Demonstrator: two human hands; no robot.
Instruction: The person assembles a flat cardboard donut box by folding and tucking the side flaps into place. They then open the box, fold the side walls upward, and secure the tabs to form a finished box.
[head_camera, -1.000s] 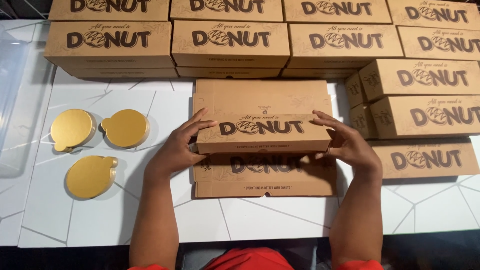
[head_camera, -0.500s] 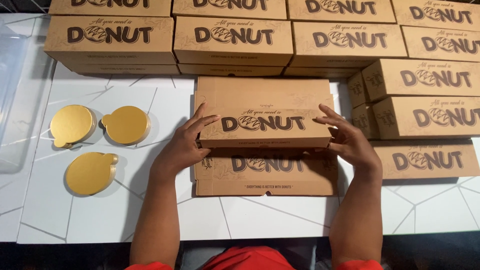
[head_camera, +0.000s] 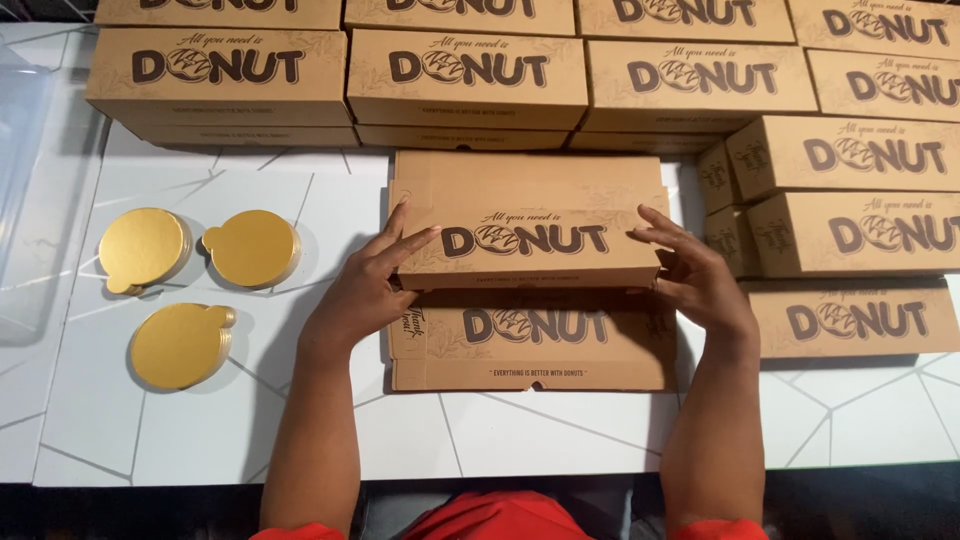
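two hands, my left hand (head_camera: 368, 283) and right hand (head_camera: 700, 280), pressed flat on the ends of the folded box (head_camera: 525, 220). since before, fingers spread wider. it sat above the flat box (head_camera: 535, 340), so its shape held.

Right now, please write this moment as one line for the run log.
left hand: on box's left end | right hand: on its right end | box: brown cardboard, above flat carton
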